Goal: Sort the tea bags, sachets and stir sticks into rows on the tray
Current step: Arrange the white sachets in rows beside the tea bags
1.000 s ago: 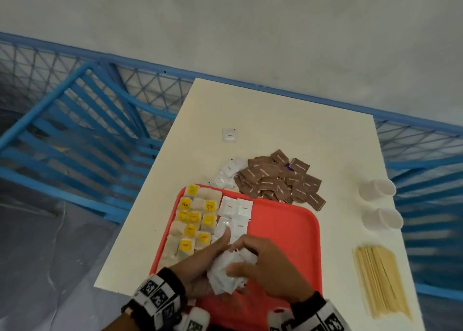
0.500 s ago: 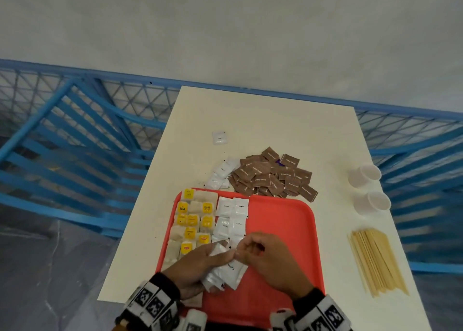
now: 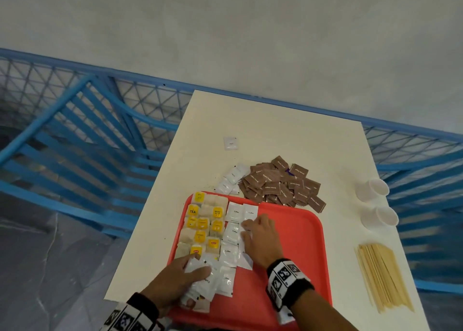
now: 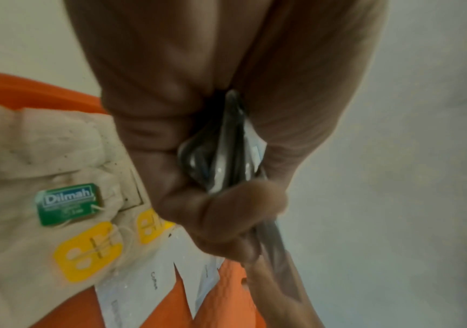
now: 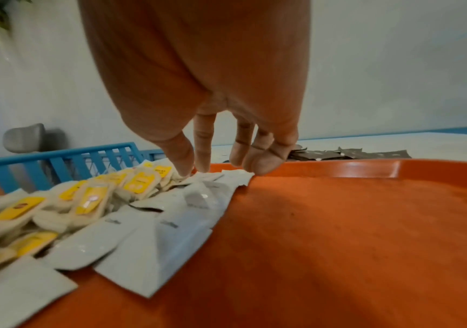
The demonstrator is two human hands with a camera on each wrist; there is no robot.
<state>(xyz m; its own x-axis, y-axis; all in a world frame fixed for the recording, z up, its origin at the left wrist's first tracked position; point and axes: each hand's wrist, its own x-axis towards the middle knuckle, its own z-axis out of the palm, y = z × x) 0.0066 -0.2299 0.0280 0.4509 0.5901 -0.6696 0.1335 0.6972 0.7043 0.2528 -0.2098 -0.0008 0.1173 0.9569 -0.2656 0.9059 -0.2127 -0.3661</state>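
Observation:
A red tray [image 3: 295,250] lies at the table's near edge. Tea bags [image 3: 203,225] with yellow tags fill its left side, and white coffee sachets [image 3: 234,230] lie in a column beside them. My left hand [image 3: 180,278] grips a bundle of white sachets [image 3: 203,283] at the tray's near left; in the left wrist view the bundle [image 4: 226,159] sits between thumb and fingers. My right hand [image 3: 260,238] is spread with straight fingers, its fingertips [image 5: 187,168] pressing white sachets [image 5: 215,177] on the tray. Wooden stir sticks [image 3: 383,278] lie right of the tray.
A heap of brown sachets [image 3: 280,183] and a few white ones [image 3: 230,178] lie beyond the tray, one white sachet [image 3: 230,143] farther back. Two white cups [image 3: 373,189] lie on their sides at the right. Blue railing [image 3: 100,135] borders the table [image 3: 275,130].
My right hand left the bundle and moved forward onto the white sachet column. The left hand keeps the bundle and has shifted slightly left and nearer.

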